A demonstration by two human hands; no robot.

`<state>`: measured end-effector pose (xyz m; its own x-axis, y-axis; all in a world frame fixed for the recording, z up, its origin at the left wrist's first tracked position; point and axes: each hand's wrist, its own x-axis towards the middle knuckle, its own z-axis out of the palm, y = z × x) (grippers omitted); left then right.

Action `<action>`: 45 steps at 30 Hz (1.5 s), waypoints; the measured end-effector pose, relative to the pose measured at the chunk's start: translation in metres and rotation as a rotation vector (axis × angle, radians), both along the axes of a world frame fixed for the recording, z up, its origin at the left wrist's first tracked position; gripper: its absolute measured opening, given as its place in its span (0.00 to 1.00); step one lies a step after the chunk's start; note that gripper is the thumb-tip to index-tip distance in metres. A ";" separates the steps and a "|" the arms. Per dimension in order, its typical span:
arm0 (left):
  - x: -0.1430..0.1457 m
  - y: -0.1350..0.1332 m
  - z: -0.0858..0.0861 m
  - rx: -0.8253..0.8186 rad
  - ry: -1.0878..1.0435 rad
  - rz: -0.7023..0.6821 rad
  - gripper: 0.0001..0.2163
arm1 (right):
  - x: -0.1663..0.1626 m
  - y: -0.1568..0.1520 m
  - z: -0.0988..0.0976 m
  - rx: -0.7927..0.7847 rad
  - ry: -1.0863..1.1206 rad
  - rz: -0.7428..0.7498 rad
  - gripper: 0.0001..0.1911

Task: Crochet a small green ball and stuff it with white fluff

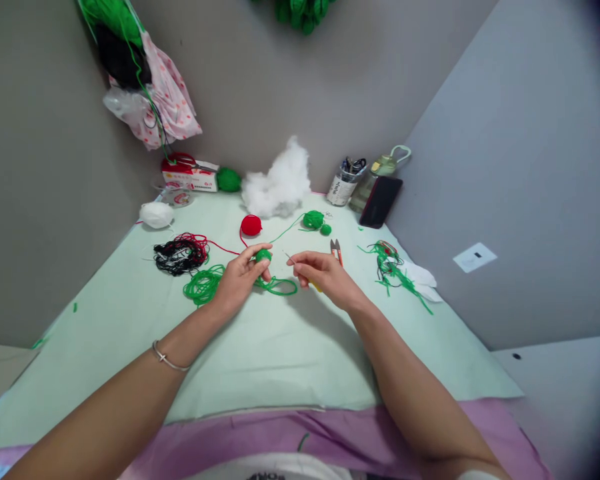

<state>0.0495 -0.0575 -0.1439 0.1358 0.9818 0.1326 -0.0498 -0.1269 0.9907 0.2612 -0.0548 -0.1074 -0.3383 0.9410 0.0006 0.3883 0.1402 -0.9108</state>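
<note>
My left hand (240,277) is closed on a small green crocheted piece (263,255), pinched between thumb and fingers. My right hand (320,272) is closed on a thin crochet hook (291,258) with a yellow handle, its metal tip pointing left toward the green piece. Loose green yarn (207,283) lies in loops under and left of my left hand, and another loop (280,287) lies between the hands. All of it rests on a pale green cloth (280,347).
A red yarn ball (251,225), a green yarn ball (313,219), a black and red yarn tangle (180,254), white stuffing (279,183), snips (336,249), green scraps (393,267), a pen cup (344,181), a phone (380,201) and a box (190,176) lie around.
</note>
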 end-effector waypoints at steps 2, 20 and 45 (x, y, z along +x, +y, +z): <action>0.000 0.000 0.000 0.000 0.003 -0.006 0.18 | -0.007 -0.005 0.001 -0.043 0.083 0.028 0.16; 0.006 -0.005 -0.003 0.054 0.088 0.029 0.15 | -0.024 -0.011 -0.006 -0.497 0.541 0.126 0.11; 0.013 -0.004 0.006 0.029 0.035 -0.014 0.08 | -0.042 -0.042 -0.005 0.232 0.021 -0.016 0.08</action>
